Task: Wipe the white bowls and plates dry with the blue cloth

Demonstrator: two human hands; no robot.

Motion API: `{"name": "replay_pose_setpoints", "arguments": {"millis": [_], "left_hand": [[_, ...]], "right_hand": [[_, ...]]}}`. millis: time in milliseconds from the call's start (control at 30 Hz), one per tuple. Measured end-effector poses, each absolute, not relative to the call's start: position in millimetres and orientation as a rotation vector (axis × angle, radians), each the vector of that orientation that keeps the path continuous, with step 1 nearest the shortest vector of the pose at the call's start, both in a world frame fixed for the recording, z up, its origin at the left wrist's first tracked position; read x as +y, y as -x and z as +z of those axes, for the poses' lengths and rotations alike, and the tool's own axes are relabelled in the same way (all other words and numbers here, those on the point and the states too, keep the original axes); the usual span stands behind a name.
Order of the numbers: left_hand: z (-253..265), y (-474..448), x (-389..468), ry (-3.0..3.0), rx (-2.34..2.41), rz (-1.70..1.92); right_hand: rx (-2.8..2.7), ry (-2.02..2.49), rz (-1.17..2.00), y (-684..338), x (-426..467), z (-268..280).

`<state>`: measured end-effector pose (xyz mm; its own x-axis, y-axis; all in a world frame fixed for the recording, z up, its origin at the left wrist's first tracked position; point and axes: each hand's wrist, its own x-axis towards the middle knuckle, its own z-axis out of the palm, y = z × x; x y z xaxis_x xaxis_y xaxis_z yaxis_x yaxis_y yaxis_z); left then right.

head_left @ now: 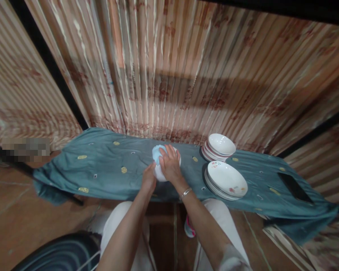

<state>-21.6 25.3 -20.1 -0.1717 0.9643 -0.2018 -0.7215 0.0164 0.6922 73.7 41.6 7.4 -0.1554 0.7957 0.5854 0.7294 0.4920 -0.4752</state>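
Observation:
A white bowl (159, 175) is between my two hands near the middle of the covered table, mostly hidden by them. My left hand (149, 176) grips its left side, with the fingers partly out of sight. A crumpled light blue cloth (157, 153) lies over the bowl's upper left part. My right hand (171, 165), with a silver bangle on its wrist, presses over the cloth and bowl, fingers bent. To the right stand a stack of white bowls (222, 145) and, nearer me, a stack of floral plates (227, 178).
A teal cloth with yellow pineapples (107, 162) covers the low table. A dark phone-like slab (295, 187) lies at its right end. Striped curtains (172, 82) hang behind, between black posts (49, 60). A dark round object (59, 254) is at the lower left.

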Motion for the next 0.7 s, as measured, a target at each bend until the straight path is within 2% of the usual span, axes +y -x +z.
{"name": "replay_pose_setpoints", "arguments": {"millis": [200, 400, 700], "left_hand": [[-18.6, 20.3, 22.0, -0.428, 0.797, 1.543], [-20.7, 22.6, 21.8, -0.408, 0.832, 1.558], [-21.9, 25.2, 28.2, -0.278, 0.807, 1.519]], "right_hand": [[-1.572, 1.278, 0.344, -102.3, 89.0, -4.2], [-1.187, 1.413, 0.621, -128.3, 105.5, -46.2], [-1.075, 1.367, 0.671, -118.8, 77.6, -98.6]]}}
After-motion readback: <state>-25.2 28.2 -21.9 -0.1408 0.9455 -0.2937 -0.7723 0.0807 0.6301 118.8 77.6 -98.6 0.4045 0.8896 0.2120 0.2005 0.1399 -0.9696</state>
